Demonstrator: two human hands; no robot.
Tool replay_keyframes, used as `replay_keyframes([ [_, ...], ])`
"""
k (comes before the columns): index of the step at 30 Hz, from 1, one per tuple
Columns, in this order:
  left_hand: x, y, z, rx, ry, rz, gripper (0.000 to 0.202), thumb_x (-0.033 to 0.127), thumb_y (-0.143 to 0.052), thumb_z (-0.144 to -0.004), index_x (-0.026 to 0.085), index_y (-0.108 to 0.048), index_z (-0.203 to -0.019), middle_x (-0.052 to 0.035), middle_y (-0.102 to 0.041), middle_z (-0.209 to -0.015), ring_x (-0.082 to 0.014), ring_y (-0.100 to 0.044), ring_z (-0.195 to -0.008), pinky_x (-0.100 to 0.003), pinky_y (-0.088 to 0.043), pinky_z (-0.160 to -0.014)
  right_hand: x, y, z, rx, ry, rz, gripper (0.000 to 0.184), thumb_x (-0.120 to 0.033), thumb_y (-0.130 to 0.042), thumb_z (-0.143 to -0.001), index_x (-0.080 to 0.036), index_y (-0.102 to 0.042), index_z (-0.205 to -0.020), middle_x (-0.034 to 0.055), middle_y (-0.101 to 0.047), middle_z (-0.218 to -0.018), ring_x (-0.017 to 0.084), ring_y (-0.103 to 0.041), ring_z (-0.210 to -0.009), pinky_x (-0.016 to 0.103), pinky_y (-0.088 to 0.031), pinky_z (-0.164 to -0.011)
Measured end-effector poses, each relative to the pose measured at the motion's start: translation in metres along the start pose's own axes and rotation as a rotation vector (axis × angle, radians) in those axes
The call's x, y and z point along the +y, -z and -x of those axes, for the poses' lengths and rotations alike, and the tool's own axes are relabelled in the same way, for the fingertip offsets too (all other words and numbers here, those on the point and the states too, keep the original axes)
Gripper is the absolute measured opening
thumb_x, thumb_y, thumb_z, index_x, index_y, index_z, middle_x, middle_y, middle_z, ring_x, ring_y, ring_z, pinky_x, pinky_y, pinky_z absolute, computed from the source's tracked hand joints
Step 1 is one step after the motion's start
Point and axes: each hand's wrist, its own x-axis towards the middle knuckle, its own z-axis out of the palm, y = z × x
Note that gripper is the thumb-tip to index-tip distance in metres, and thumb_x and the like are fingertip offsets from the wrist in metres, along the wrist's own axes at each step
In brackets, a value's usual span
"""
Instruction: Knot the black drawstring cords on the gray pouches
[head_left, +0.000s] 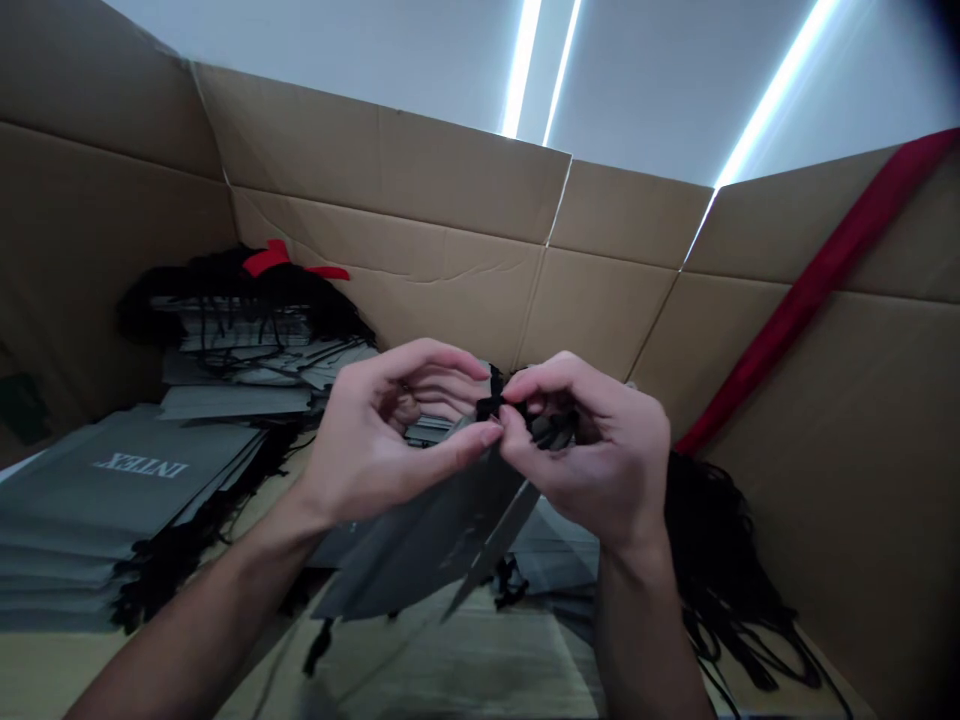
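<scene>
Both hands meet in the middle, above a grey pouch point(420, 550) that hangs tilted with a flap or second piece beside it. My right hand point(600, 440) pinches a bunched black cord point(489, 408) between thumb and fingertips, with more black loops partly hidden in its palm. My left hand point(375, 430) curves in a C shape, thumb and fingertips closing on the same cord from the left. A black tassel-like cord end point(319, 645) dangles at the pouch's lower corner. The exact contact at the fingertips is small and dim.
Left stands a stack of grey pouches point(142, 470) printed INTEX, black cords along its side. Behind it is another pile point(247, 330) with black cords and red strips point(270, 258). Black cords point(720, 550) lie right. Cardboard walls point(450, 250) surround the table; a red strap point(810, 300) crosses one.
</scene>
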Motion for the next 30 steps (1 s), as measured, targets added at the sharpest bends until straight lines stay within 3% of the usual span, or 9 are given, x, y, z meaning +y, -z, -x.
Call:
replay_keyframes([
  [2,0.002,-0.005,0.000,0.040,0.105,0.027,0.028,0.009,-0.096,-0.079,0.016,-0.085,-0.104,-0.0035,-0.089,-0.089,-0.0163,-0.086,-0.078,-0.014,-0.070,-0.070,0.000,-0.001,0.000,0.015,0.068,0.044,0.018,-0.008,-0.076,-0.088,-0.024,-0.075,-0.097,-0.0004,-0.077,-0.091,0.016,-0.069,-0.079,0.032,-0.059,-0.077],
  [4,0.005,-0.007,0.002,0.082,0.120,-0.033,0.017,0.012,-0.095,-0.083,0.017,-0.087,-0.098,-0.0028,-0.088,-0.086,-0.0175,-0.087,-0.077,-0.015,-0.070,-0.068,-0.001,0.000,0.000,-0.013,0.077,0.021,0.019,-0.008,-0.075,-0.089,-0.024,-0.075,-0.098,0.0007,-0.078,-0.094,0.018,-0.071,-0.083,0.033,-0.060,-0.079],
  [9,0.011,-0.004,0.004,0.097,0.035,-0.203,0.010,0.015,-0.091,-0.087,0.021,-0.088,-0.095,0.0002,-0.088,-0.086,-0.0172,-0.086,-0.075,-0.017,-0.070,-0.068,-0.001,0.003,-0.001,-0.057,-0.169,-0.119,0.013,-0.015,-0.076,-0.094,-0.024,-0.078,-0.103,-0.0005,-0.076,-0.090,0.015,-0.068,-0.074,0.028,-0.055,-0.066],
  [15,0.009,-0.002,0.009,0.042,-0.092,-0.337,0.011,0.015,-0.088,-0.090,0.023,-0.087,-0.097,0.0021,-0.088,-0.089,-0.0135,-0.082,-0.073,-0.017,-0.069,-0.071,0.000,0.003,-0.003,-0.113,-0.200,-0.154,0.007,-0.016,-0.077,-0.094,-0.023,-0.078,-0.097,-0.0024,-0.073,-0.081,0.013,-0.067,-0.067,0.024,-0.052,-0.060],
  [25,0.011,-0.004,0.005,0.061,0.070,-0.210,0.010,0.016,-0.093,-0.082,0.020,-0.087,-0.089,0.0000,-0.085,-0.077,-0.0174,-0.083,-0.066,-0.016,-0.068,-0.061,0.008,0.005,-0.003,-0.203,-0.217,-0.246,0.004,-0.021,-0.072,-0.105,-0.021,-0.076,-0.104,0.0001,-0.077,-0.091,0.012,-0.071,-0.073,0.022,-0.054,-0.065],
  [30,0.008,-0.001,0.005,0.034,0.019,-0.280,0.010,0.015,-0.090,-0.084,0.022,-0.086,-0.090,0.0005,-0.086,-0.080,-0.0162,-0.082,-0.066,-0.016,-0.066,-0.061,0.008,0.003,-0.003,-0.209,-0.217,-0.279,0.002,-0.022,-0.074,-0.104,-0.021,-0.075,-0.105,0.0006,-0.077,-0.093,0.013,-0.070,-0.076,0.024,-0.056,-0.069],
])
